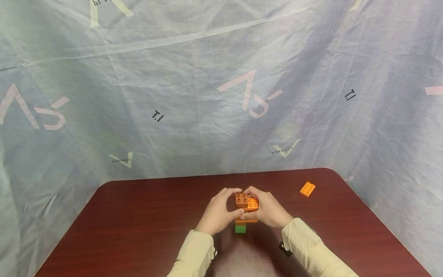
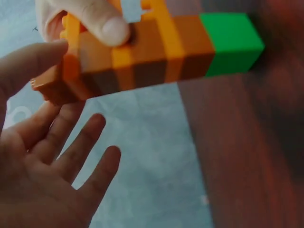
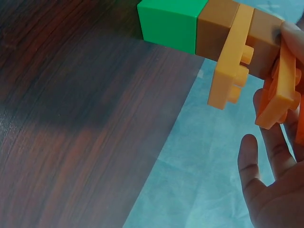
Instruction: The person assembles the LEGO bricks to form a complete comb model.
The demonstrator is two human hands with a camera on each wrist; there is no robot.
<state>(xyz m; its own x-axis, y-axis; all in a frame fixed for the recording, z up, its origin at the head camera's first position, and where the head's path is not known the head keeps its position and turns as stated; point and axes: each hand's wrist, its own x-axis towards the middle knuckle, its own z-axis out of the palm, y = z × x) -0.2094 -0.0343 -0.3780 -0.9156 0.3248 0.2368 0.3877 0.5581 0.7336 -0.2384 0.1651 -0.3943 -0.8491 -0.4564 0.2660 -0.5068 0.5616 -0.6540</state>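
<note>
Both hands surround an upright tower of toy building bricks, with a green brick [image 1: 240,229] at its base. Above the green, brown bricks [image 2: 142,43] alternate with thin orange plates [image 3: 231,71] that jut out to the right-hand side. A brown brick [image 1: 241,201] with several studs tops the stack. My left hand [image 1: 217,212] pinches this top brick between thumb and index finger, its other fingers spread loose. From the right, my right hand [image 1: 272,209] grips the tower just below the top, its thumb lying on a brown brick.
A loose orange brick [image 1: 307,189] with studs lies at the back right of the dark red table [image 1: 145,215]. Behind the table and along its sides hangs a grey printed cloth [image 1: 194,96].
</note>
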